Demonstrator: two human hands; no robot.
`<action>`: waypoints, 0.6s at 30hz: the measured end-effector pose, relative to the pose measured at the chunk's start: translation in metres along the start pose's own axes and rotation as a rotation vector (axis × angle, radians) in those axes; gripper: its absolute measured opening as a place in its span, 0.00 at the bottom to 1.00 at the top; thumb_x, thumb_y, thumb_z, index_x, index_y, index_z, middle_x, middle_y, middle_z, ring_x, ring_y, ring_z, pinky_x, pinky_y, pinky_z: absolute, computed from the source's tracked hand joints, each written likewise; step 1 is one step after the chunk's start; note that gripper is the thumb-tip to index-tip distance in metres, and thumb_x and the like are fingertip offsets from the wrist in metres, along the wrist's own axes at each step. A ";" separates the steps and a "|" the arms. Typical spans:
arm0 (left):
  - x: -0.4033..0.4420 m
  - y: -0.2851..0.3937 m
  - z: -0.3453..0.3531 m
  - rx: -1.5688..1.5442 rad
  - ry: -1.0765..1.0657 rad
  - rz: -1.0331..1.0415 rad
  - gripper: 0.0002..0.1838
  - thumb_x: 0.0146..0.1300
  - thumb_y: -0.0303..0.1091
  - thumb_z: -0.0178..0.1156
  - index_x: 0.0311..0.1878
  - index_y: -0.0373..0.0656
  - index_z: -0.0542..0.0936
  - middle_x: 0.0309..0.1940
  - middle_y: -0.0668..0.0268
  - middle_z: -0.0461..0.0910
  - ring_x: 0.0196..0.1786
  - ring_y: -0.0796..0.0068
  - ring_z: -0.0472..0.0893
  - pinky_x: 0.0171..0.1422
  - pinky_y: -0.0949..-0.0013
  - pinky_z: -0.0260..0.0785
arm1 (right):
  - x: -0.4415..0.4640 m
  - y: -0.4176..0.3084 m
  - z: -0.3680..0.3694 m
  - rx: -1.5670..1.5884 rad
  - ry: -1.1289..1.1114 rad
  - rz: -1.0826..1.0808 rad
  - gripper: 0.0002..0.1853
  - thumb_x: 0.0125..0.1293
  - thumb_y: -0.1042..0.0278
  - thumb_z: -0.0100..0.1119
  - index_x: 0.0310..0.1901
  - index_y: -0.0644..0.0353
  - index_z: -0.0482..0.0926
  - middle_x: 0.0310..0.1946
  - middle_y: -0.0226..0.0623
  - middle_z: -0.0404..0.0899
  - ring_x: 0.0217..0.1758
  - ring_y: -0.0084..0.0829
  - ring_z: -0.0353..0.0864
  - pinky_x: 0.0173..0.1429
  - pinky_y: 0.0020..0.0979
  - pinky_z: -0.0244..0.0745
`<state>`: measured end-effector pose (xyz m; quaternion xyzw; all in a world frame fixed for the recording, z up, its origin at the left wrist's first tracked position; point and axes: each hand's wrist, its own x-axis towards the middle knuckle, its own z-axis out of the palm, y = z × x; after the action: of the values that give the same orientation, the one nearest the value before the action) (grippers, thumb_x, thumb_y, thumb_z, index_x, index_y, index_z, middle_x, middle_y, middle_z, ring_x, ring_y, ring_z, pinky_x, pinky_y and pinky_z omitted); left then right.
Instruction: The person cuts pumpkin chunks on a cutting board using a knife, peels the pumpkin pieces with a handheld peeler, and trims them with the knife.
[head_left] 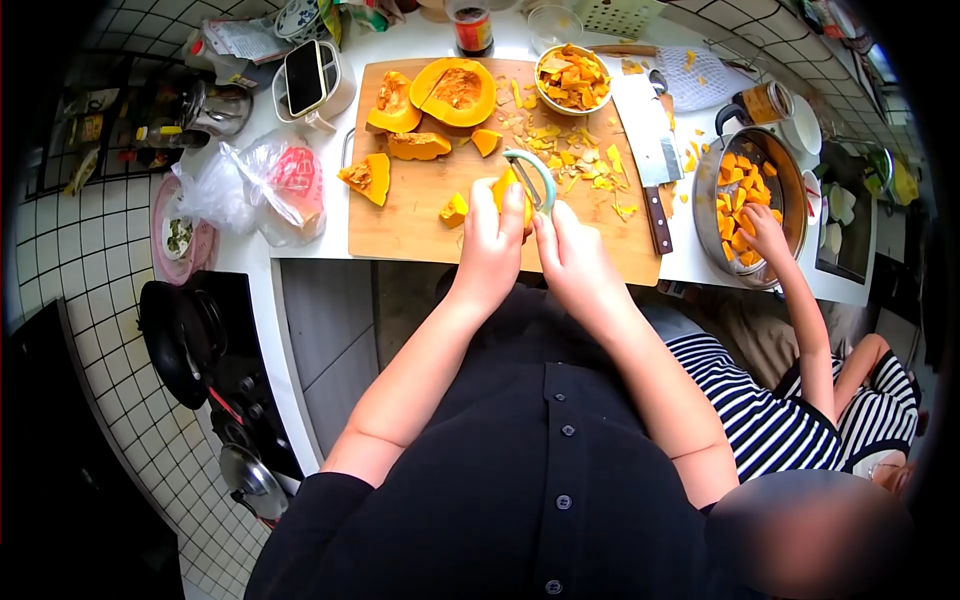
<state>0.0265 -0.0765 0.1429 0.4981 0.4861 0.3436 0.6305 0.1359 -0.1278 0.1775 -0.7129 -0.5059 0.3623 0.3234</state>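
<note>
My left hand is closed around a pumpkin piece above the front part of the wooden cutting board. In my right hand is a light green peeler, its head at the piece's upper end. Several pumpkin chunks lie on the board to the left, among them a large cut pumpkin section with its seedy hollow showing. Loose peelings are scattered beyond my right hand. A white bowl heaped with orange peelings stands at the board's far side.
A cleaver lies along the board's right edge, blade pointing away. Right of it, another person's hand reaches into a metal pot of pumpkin chunks. Plastic bags and a phone on a container are at left.
</note>
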 end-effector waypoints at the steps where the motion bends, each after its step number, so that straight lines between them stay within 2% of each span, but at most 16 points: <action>1: 0.000 0.000 0.000 -0.007 -0.004 -0.030 0.17 0.73 0.43 0.47 0.49 0.35 0.66 0.35 0.57 0.74 0.35 0.73 0.74 0.38 0.67 0.71 | 0.001 0.002 0.000 -0.019 -0.005 0.019 0.12 0.70 0.65 0.48 0.35 0.67 0.68 0.22 0.61 0.75 0.29 0.60 0.78 0.31 0.51 0.73; 3: -0.005 0.002 0.000 -0.044 -0.015 -0.046 0.16 0.73 0.44 0.46 0.49 0.38 0.66 0.35 0.61 0.73 0.34 0.77 0.73 0.38 0.71 0.70 | 0.002 0.008 0.002 -0.058 -0.019 0.062 0.12 0.70 0.65 0.48 0.36 0.68 0.68 0.23 0.62 0.75 0.30 0.59 0.78 0.32 0.50 0.73; 6: -0.008 0.022 -0.002 -0.060 -0.057 0.039 0.15 0.74 0.45 0.44 0.48 0.42 0.65 0.34 0.67 0.70 0.32 0.81 0.70 0.38 0.76 0.67 | 0.009 0.096 0.005 -0.243 0.124 -0.022 0.15 0.71 0.60 0.47 0.38 0.67 0.73 0.27 0.59 0.75 0.35 0.57 0.77 0.38 0.45 0.72; 8: -0.007 0.036 -0.008 0.010 -0.071 0.144 0.14 0.74 0.44 0.43 0.49 0.43 0.65 0.32 0.67 0.68 0.31 0.82 0.69 0.37 0.77 0.66 | 0.011 0.123 -0.010 -0.251 0.162 0.108 0.14 0.70 0.61 0.48 0.37 0.67 0.71 0.28 0.60 0.77 0.35 0.58 0.77 0.36 0.49 0.73; 9: -0.002 0.027 -0.014 0.141 -0.071 0.225 0.12 0.74 0.42 0.42 0.49 0.43 0.65 0.32 0.68 0.68 0.30 0.81 0.68 0.34 0.76 0.62 | 0.012 0.118 -0.019 -0.256 0.141 0.214 0.14 0.70 0.60 0.49 0.37 0.67 0.71 0.29 0.60 0.77 0.35 0.58 0.77 0.37 0.50 0.72; 10: 0.003 0.019 -0.021 -0.023 -0.138 0.106 0.12 0.74 0.42 0.42 0.49 0.44 0.65 0.32 0.68 0.68 0.30 0.80 0.68 0.34 0.76 0.62 | 0.014 0.110 -0.030 -0.262 0.126 0.322 0.15 0.70 0.59 0.49 0.37 0.66 0.72 0.31 0.59 0.77 0.36 0.57 0.78 0.38 0.50 0.72; 13: 0.019 -0.008 -0.037 -0.533 -0.320 -0.186 0.12 0.73 0.41 0.42 0.51 0.44 0.66 0.33 0.68 0.69 0.30 0.79 0.68 0.35 0.75 0.63 | 0.019 0.121 -0.036 -0.282 0.163 0.311 0.16 0.69 0.59 0.48 0.39 0.68 0.72 0.32 0.61 0.77 0.39 0.57 0.77 0.41 0.48 0.72; 16: 0.026 -0.022 -0.036 -0.175 -0.186 -0.167 0.11 0.73 0.39 0.44 0.50 0.44 0.67 0.33 0.68 0.69 0.29 0.79 0.68 0.34 0.76 0.62 | 0.024 0.157 -0.023 -0.369 0.227 0.236 0.13 0.66 0.63 0.52 0.39 0.68 0.72 0.36 0.59 0.75 0.40 0.57 0.77 0.44 0.46 0.73; 17: 0.028 -0.025 -0.037 -0.029 -0.135 -0.134 0.11 0.70 0.36 0.51 0.50 0.42 0.68 0.35 0.66 0.71 0.32 0.77 0.71 0.37 0.75 0.66 | 0.024 0.164 -0.020 -0.443 0.246 0.221 0.12 0.64 0.64 0.53 0.39 0.68 0.73 0.37 0.58 0.74 0.41 0.57 0.77 0.44 0.45 0.73; 18: 0.028 -0.028 -0.038 0.144 -0.103 -0.008 0.12 0.68 0.35 0.53 0.50 0.41 0.69 0.36 0.65 0.71 0.34 0.76 0.72 0.39 0.74 0.67 | 0.025 0.171 -0.017 -0.519 0.264 0.205 0.12 0.63 0.65 0.55 0.39 0.68 0.73 0.37 0.57 0.73 0.41 0.57 0.77 0.44 0.45 0.73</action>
<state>-0.0027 -0.0470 0.1075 0.5572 0.4787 0.2790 0.6184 0.2391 -0.1532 0.0403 -0.8599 -0.4605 0.1560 0.1551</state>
